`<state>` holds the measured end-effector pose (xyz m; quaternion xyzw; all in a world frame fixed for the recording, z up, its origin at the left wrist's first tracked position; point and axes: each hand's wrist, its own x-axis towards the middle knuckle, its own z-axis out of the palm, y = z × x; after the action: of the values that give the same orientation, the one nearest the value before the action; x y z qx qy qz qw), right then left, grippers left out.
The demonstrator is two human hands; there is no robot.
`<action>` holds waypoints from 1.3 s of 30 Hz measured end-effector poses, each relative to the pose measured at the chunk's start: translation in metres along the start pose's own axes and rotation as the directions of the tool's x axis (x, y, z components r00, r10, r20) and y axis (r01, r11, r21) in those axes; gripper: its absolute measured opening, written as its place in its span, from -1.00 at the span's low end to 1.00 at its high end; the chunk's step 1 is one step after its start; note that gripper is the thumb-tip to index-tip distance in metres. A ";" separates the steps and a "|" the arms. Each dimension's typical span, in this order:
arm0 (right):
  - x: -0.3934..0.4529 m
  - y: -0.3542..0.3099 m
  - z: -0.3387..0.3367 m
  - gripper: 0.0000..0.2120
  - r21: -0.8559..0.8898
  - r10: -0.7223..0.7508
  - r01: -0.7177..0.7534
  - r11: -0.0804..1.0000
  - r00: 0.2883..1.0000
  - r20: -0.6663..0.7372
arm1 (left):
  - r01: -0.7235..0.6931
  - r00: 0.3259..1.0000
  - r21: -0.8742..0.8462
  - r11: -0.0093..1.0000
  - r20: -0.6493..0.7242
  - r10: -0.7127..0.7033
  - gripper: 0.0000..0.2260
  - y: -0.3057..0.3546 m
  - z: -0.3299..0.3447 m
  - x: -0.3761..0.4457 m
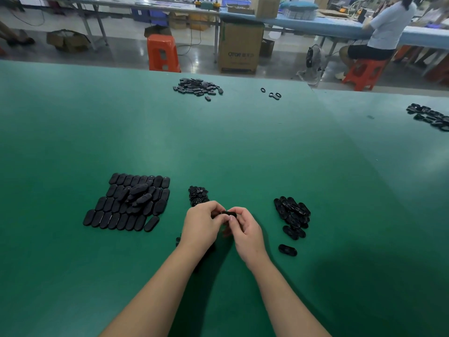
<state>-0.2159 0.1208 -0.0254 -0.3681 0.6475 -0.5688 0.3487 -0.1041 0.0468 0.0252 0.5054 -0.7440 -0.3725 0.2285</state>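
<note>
My left hand [201, 227] and my right hand [245, 232] meet above the green table [243, 147], fingers curled, together pinching one small black oval plastic part [228, 213]. Most of that part is hidden by my fingers. Left of my hands lie rows of black oval pieces [128, 205], laid flat side by side with a few loose ones on top. A small heap of tiny black parts [198, 195] sits just beyond my left hand. To the right is a loose pile of black oval shells [292, 215], and a single shell [287, 250] lies nearer to me.
At the table's far edge are another black pile [196, 86] and a few rings [272, 93]; more parts [430, 116] lie far right. Beyond stand an orange stool [162, 53], a cardboard box [239, 48], a fan [312, 60] and a seated person [381, 32].
</note>
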 end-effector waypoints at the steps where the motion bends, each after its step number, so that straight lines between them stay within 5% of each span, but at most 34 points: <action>1: 0.000 0.000 0.000 -0.83 0.004 0.005 -0.005 1.000 1.000 -0.004 | -0.007 1.000 0.005 1.000 0.003 0.007 -0.94 0.001 0.000 0.000; 21: 0.000 -0.004 0.000 -0.82 0.037 0.025 -0.025 0.999 0.999 -0.025 | 0.004 0.999 0.015 1.000 -0.038 -0.004 -0.92 0.000 0.010 -0.009; 33: -0.002 -0.004 0.001 -0.89 -0.031 0.030 -0.030 0.999 0.999 -0.018 | -0.299 0.952 0.203 0.932 0.000 0.305 -0.75 -0.015 0.005 -0.008; 39: -0.003 -0.007 0.002 -0.90 0.025 0.025 -0.024 0.999 0.999 -0.033 | -0.377 0.880 0.418 0.827 -0.117 0.461 -0.83 -0.020 -0.018 -0.010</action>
<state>-0.2122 0.1223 -0.0187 -0.3462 0.6505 -0.5787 0.3493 -0.0756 0.0457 0.0209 0.4001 -0.8663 -0.1042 0.2804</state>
